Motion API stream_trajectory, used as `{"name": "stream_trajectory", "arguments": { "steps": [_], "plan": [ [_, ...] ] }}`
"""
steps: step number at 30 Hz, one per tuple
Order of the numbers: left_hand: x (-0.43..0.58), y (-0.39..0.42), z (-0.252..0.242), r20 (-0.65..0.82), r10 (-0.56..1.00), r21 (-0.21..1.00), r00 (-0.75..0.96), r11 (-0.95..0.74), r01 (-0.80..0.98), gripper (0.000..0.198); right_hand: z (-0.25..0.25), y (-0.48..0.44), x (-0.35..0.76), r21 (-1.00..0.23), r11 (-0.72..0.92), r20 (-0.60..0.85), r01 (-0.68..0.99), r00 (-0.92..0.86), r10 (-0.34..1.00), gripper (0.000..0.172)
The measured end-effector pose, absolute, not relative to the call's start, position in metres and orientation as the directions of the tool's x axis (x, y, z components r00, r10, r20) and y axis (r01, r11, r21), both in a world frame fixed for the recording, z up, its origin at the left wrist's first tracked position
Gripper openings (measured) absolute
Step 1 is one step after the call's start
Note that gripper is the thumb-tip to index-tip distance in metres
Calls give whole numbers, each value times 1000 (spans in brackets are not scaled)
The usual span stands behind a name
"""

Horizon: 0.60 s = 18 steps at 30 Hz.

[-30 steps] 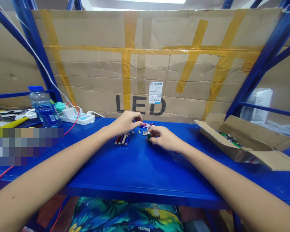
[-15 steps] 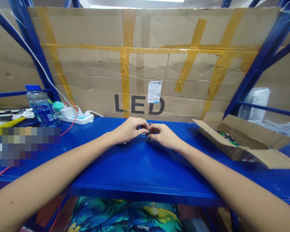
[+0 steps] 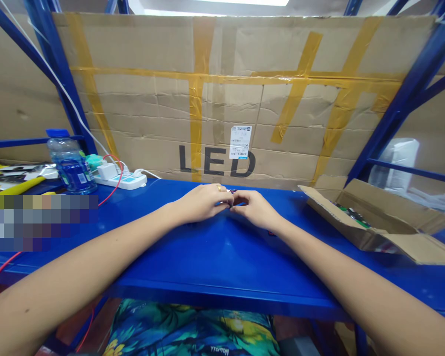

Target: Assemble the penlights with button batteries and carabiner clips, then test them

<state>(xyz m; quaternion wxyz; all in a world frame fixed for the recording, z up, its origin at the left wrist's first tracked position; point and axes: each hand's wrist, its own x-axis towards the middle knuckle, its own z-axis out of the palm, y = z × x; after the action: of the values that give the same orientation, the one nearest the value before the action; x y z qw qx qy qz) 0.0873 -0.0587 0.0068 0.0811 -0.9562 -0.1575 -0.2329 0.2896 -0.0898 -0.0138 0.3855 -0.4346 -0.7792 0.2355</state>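
My left hand, with a ring on one finger, is closed in a pinch above the blue tabletop. Fingertip to fingertip with it, my right hand is also pinched. Whatever sits between the fingers is tiny and almost wholly covered, so its kind cannot be made out. Just behind the fingertips shows a small dark, purplish piece, partly hidden. A small red item lies on the table under my right wrist, mostly covered by it.
To the right, an open cardboard box holds green circuit boards. At the left stand a blue-capped bottle and a white power strip, near yellow-handled tools. Behind, a large taped carton walls off the table.
My left fingers have turned and closed further over the small green-and-dark piece that showed between the fingertips, hiding it. The whole view has shifted slightly.
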Motion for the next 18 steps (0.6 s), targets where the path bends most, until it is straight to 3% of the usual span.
{"name": "stream_trajectory", "arguments": {
  "steps": [5, 10, 15, 18],
  "plan": [
    [88, -60, 7, 465, 283, -97, 839, -925, 366, 17, -15, -93, 286, -822, 406, 293, 399, -314, 903, 7],
    [92, -61, 7, 462, 381, 37, 801, -911, 412, 10, -20, -94, 281, -937, 275, 201, 217, -312, 928, 13],
    [91, -60, 9, 499, 410, 190, 764, -912, 364, 13, -18, -92, 283, -938, 245, 156, 245, -333, 930, 13],
    [87, -49, 9, 524, 440, 162, 729, -892, 422, 19, -14, -89, 288, -919, 245, 133, 308, -341, 931, 13]
  ]
}}
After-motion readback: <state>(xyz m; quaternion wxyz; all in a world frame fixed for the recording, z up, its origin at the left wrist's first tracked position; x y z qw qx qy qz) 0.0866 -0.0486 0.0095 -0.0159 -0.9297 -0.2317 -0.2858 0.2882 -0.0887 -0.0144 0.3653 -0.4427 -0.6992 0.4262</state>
